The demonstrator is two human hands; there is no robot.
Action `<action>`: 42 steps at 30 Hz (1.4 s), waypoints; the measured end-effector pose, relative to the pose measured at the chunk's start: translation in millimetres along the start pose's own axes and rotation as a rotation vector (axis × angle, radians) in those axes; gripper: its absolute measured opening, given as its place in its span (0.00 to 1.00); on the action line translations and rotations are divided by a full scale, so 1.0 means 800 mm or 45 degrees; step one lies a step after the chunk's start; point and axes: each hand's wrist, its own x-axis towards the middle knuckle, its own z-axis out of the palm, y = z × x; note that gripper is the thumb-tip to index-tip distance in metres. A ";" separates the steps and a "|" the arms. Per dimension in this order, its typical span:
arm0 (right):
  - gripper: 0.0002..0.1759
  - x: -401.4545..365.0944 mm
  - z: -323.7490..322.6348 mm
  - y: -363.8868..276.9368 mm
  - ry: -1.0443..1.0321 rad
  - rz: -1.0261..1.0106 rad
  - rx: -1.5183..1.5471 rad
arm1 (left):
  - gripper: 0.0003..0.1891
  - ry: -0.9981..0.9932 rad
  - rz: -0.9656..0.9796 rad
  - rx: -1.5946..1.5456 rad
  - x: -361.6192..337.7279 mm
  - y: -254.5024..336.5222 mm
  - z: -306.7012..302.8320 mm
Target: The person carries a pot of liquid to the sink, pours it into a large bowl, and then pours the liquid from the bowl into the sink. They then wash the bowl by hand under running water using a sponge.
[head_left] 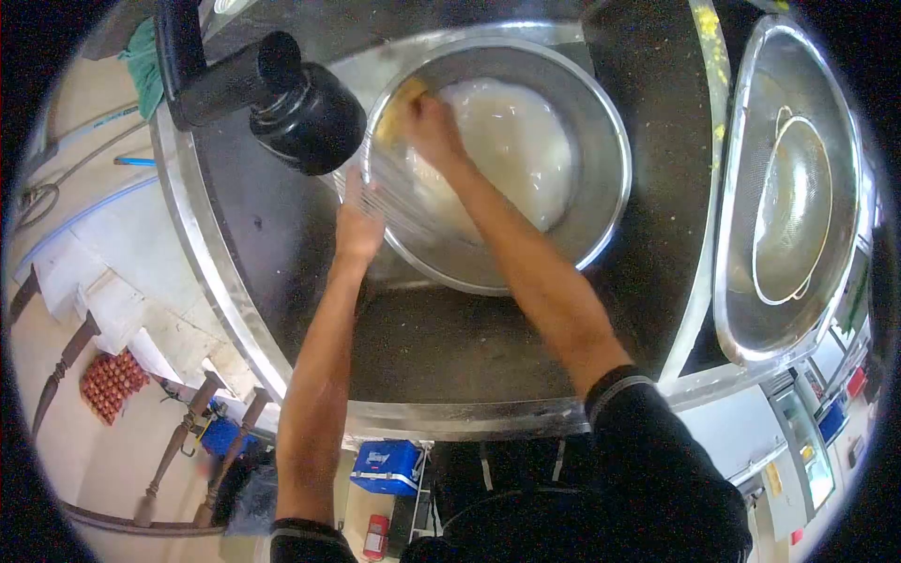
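A wide metal bowl [615, 178] stands on the dark worktop, with a pale, glossy, creamy mixture [507, 141] inside. My right hand [435, 131] reaches over the bowl and is closed on a yellow piece [399, 113] against the inner wall at the far left; its exact kind I cannot make out. At the near-left rim, my left hand [358, 225] is closed around the wires of a whisk [408, 211], whose loops extend over the mixture. Above the whisk sits a black mixer head [310, 117] on a black arm.
At the right stands a large metal basin [737, 281] holding a round mesh sieve [793, 206]. Yellow bits dot the metal edge nearby. A green cloth [144, 66] hangs at the upper left. Below are egg trays [113, 383] and a blue cooler box [387, 466].
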 end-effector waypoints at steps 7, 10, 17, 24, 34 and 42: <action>0.21 -0.114 0.095 0.072 -0.680 -0.344 0.076 | 0.27 -0.094 -0.135 -0.001 0.030 -0.062 -0.021; 0.21 -0.095 0.060 0.015 -0.694 -0.204 -0.155 | 0.23 0.137 -0.080 -0.187 0.016 -0.052 -0.007; 0.20 0.044 -0.016 0.010 0.470 0.073 0.360 | 0.14 0.226 -0.131 0.357 -0.076 -0.040 0.015; 0.17 0.020 -0.146 -0.071 0.743 -0.028 0.627 | 0.24 -0.049 -0.326 0.724 -0.086 0.042 0.011; 0.16 -0.015 -0.251 -0.253 0.540 -0.184 0.628 | 0.17 -0.343 -0.348 -1.389 -0.007 0.063 0.062; 0.17 -0.120 -0.188 -0.155 0.225 0.201 0.444 | 0.09 -1.040 -0.298 -2.787 0.002 0.153 -0.002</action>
